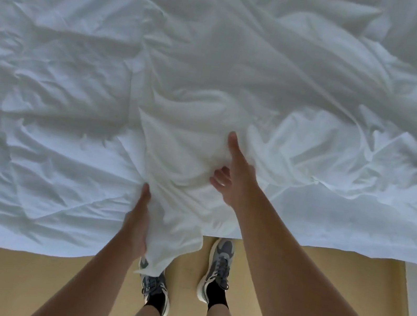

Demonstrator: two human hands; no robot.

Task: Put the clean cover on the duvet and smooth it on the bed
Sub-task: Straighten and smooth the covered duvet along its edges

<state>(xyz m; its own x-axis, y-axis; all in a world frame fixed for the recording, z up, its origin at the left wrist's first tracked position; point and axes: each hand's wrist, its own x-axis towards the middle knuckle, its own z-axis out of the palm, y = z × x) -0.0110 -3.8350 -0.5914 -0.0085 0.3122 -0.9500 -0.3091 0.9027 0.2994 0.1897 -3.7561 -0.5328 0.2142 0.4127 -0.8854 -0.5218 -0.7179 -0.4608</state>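
A bed (pixel 41 130) spread with wrinkled white linen fills the view, above a tan floor (pixel 306 273) where the person's grey trainers (pixel 219 266) stand. The white cover (pixel 191 141) lies crumpled across the bed, one corner drooping over the near edge. The left hand (pixel 139 219) grips that hanging corner, fingers curled round the cloth. The right hand (pixel 236 173) pinches a fold higher up, thumb straight on top, fingers (pixel 219 179) curled beneath.

Grey sneakers (pixel 219 267), black socks (pixel 215 298), tan floor (pixel 319 281).
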